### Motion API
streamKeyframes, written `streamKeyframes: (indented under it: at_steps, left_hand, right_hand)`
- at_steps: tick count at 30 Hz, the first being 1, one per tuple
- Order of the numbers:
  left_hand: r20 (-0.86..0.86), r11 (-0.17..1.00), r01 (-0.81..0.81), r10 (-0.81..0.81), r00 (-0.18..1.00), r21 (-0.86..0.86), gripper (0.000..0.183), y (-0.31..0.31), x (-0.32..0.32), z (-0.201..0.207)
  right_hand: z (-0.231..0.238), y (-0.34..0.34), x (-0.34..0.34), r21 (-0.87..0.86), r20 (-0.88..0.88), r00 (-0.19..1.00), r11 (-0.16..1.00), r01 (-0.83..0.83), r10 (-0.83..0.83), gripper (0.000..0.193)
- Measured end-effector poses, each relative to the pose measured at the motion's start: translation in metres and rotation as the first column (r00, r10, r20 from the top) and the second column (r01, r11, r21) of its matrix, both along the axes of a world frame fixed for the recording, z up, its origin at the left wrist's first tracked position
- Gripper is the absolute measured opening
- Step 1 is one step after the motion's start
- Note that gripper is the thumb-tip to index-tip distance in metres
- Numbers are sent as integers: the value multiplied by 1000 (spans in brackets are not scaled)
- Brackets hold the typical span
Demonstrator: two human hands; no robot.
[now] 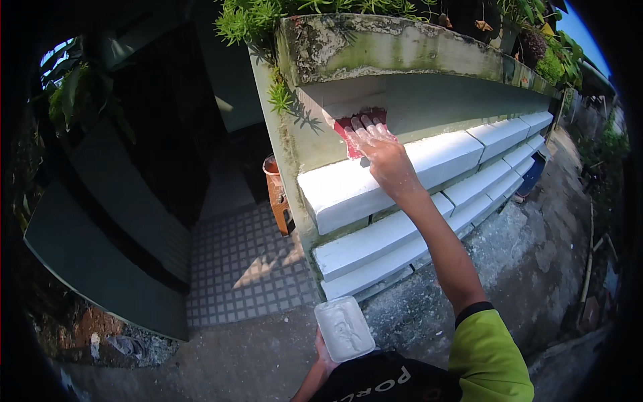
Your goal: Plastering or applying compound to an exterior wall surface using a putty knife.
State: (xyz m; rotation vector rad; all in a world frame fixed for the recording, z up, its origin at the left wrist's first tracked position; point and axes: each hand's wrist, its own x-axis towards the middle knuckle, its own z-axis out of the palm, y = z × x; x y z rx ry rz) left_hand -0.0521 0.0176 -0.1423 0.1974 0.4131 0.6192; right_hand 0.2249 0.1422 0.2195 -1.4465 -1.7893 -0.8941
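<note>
- To the right of my right hand (383, 151), a long strip of wall (462, 100) is running on, leaving room for passing sideways.
- Along the far side of that strip, a mossy ledge (402, 57) is blocking my reach.
- On the near side, the white top block (418, 164) is standing close beneath my wrist, limiting any drop.
- To the left, a green sprig (280, 97) is sticking out at the wall's corner; farther left, an orange stand (276, 197) is occupying floor.
- Nearer me, lower white blocks (375, 242) are filling the way toward my white tub (345, 328).
- Between tub and right forearm, a gap is staying passable.
</note>
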Motion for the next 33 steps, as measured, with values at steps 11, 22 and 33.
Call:
streamKeyframes:
  at_steps: [11,22,33]
  left_hand:
    - [75,952,299,-294,953,-70,77,-11,25,-51]
    - [86,966,251,-246,965,-55,78,-4,22,-49]
    - [162,993,99,-86,983,-69,65,3,5,44]
  right_hand:
    - [39,-2,-19,187,74,996,980,-71,58,49]
    - [42,-19,-46,267,84,995,960,-81,60,39]
    - [4,-9,-60,50,70,987,987,-151,147,53]
